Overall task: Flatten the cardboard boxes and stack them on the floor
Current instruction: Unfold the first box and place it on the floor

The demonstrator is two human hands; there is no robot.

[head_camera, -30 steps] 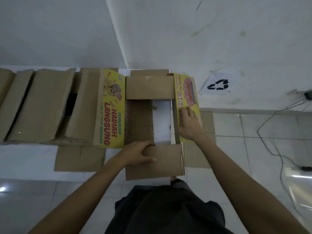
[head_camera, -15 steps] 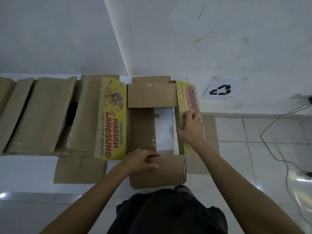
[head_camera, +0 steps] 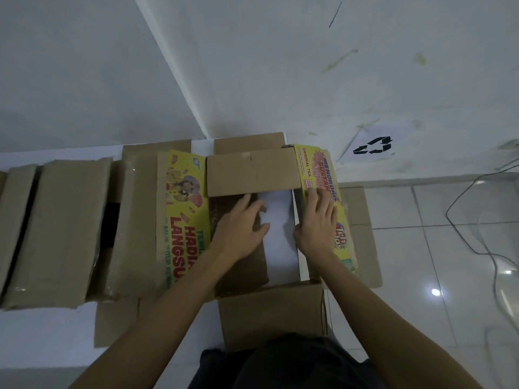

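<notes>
**Inspector A:** Largest first. White wall (head_camera: pixel 280 66) at the back, with a printed recycling sign (head_camera: pixel 372 145) low on it; white tiled floor (head_camera: pixel 449 248) to the right, a black cable (head_camera: pixel 466 217) running across it; a white table (head_camera: pixel 50 332) carries the boxes.

**Inspector B:** Confirmed. On the table's left, a row of plain brown cardboard boxes (head_camera: pixel 61 226) lying side by side, touching; whether they are fully flattened I cannot tell.

**Inspector A:** The box under work?

**Inspector B:** An open tea carton (head_camera: pixel 252 175) at the table's right end, just beside that row; yellow printed side flaps (head_camera: pixel 182 209) spread left and right, marked "HADIAH LANGSUNG" and "ORIGINAL TEA"; the far brown flap folded inward over the opening; the near brown flap (head_camera: pixel 272 313) hanging toward the person; white surface visible through the opening.

**Inspector A:** Hands?

**Inspector B:** Left hand (head_camera: pixel 238 228) reaches inside the carton, fingers extended and loosely spread against the brown inner flap on the left; nothing grasped, grip released. Right hand (head_camera: pixel 318 220) lies on the right yellow flap at the carton's edge, fingers straight along the print, thumb at the inner side of the wall; flat pressing, not clenched.

**Inspector A:** Remaining?

**Inspector B:** A dark shirt (head_camera: pixel 280 366) at the bottom edge.
</notes>
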